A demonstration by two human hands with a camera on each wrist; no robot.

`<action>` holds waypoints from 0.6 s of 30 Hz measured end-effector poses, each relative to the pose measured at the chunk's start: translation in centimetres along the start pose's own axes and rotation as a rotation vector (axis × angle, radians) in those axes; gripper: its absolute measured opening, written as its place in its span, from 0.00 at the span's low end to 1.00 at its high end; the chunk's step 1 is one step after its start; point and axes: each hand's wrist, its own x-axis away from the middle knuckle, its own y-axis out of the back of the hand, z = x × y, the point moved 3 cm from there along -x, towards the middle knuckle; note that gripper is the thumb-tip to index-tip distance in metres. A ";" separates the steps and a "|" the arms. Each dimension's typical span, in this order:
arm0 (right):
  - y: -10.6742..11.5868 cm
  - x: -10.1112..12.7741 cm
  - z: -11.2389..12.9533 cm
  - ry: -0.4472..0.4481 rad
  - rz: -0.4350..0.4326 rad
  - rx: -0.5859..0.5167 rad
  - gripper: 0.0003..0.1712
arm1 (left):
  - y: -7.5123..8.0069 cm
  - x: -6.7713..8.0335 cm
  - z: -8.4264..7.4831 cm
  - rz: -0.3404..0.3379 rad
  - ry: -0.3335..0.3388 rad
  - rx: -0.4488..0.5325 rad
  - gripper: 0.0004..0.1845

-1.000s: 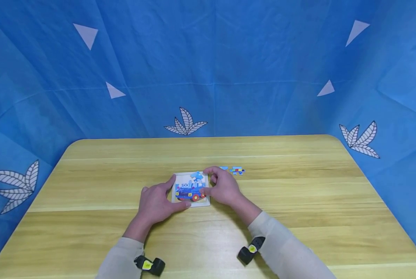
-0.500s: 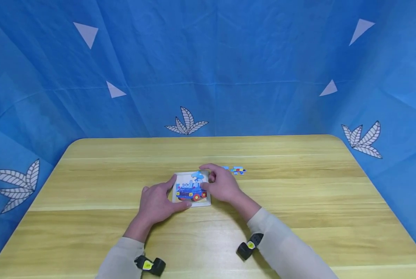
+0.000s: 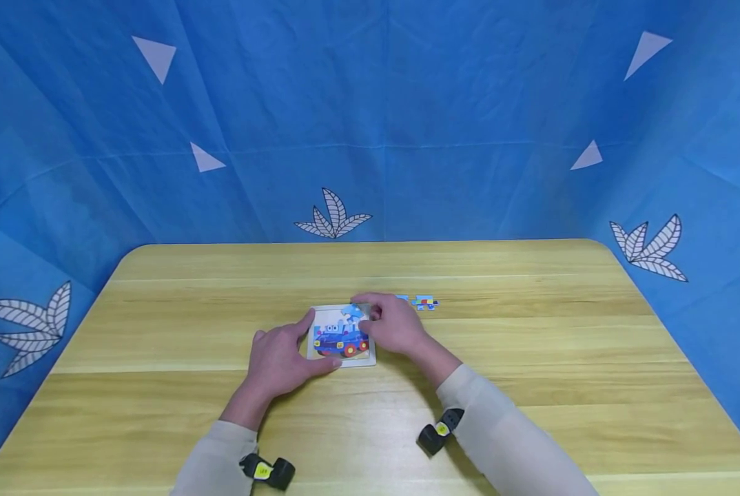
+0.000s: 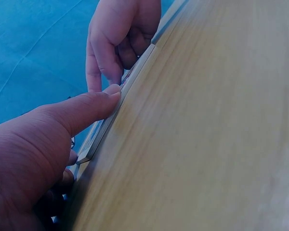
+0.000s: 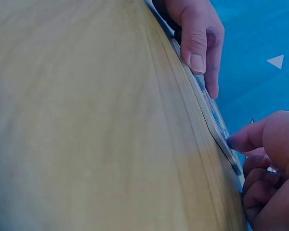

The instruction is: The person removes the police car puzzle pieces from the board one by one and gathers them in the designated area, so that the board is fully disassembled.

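A small square puzzle board (image 3: 339, 344) with a blue train picture lies flat on the wooden table (image 3: 531, 386). My left hand (image 3: 280, 359) holds its near-left corner, with the thumb along the near edge and the index finger up the left side. In the left wrist view that thumb (image 4: 94, 108) presses on the board's rim (image 4: 103, 130). My right hand (image 3: 393, 325) is curled at the board's far-right corner, its fingertips on a light blue puzzle piece (image 3: 351, 314). The right wrist view shows the board's edge (image 5: 208, 113) between the two hands.
Two loose puzzle pieces (image 3: 424, 302) lie on the table just right of my right hand. Blue patterned cloth (image 3: 370, 124) rises behind and on both sides of the table. Black wrist straps (image 3: 267, 471) sit on both sleeves.
My right hand has slid a little left and down over the board's far-right corner, closing its fingers onto the light blue piece. My left hand and the board have stayed put.
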 end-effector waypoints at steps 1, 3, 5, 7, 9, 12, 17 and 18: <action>0.0 0.0 0.0 -0.002 0.003 0.002 0.21 | 0.0 0.0 0.0 0.000 0.000 0.000 0.59; 0.0 -0.1 0.0 0.000 0.006 0.005 0.21 | 0.0 0.0 0.0 0.001 0.000 -0.003 0.59; 0.0 -0.1 -0.1 0.001 0.004 0.009 0.20 | 0.0 -0.1 0.0 -0.002 0.000 -0.002 0.59; -0.1 -0.2 -0.1 -0.001 0.000 0.016 0.20 | 0.0 -0.1 0.0 -0.007 -0.001 -0.002 0.59; -0.1 -0.2 -0.1 -0.008 -0.005 0.024 0.19 | 0.0 -0.1 0.0 -0.010 -0.002 0.001 0.59; -0.2 -0.2 -0.2 -0.018 -0.013 0.039 0.19 | 0.0 -0.1 0.0 -0.010 -0.006 0.003 0.59; -0.1 -0.1 -0.1 -0.011 -0.024 0.044 0.20 | -0.1 0.0 0.0 -0.012 -0.003 0.009 0.59; -0.1 -0.1 -0.1 -0.007 -0.029 0.044 0.20 | -0.1 0.0 0.0 -0.012 -0.002 0.007 0.59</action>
